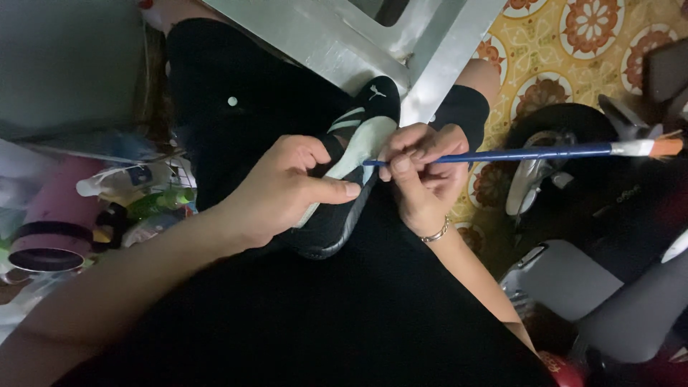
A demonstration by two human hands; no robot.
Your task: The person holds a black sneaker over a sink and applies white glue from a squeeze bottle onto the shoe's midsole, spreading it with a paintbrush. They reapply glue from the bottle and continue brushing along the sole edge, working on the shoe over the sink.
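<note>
A black shoe (362,136) with a pale sole and white stripes rests on my lap, toe pointing away. My left hand (287,190) grips it around the middle, thumb pressed along its side. My right hand (423,168), with a thin bracelet at the wrist, holds a long blue-handled paintbrush (523,153). The handle end meets the pale sole beside my fingers, and the orange bristles and metal ferrule point out to the right.
A metal frame (358,36) stands just beyond the shoe. More dark shoes (552,143) lie at right on a patterned yellow floor (573,43). Bottles and a pink roll (54,222) crowd the left side. A grey shoe part (566,276) lies at lower right.
</note>
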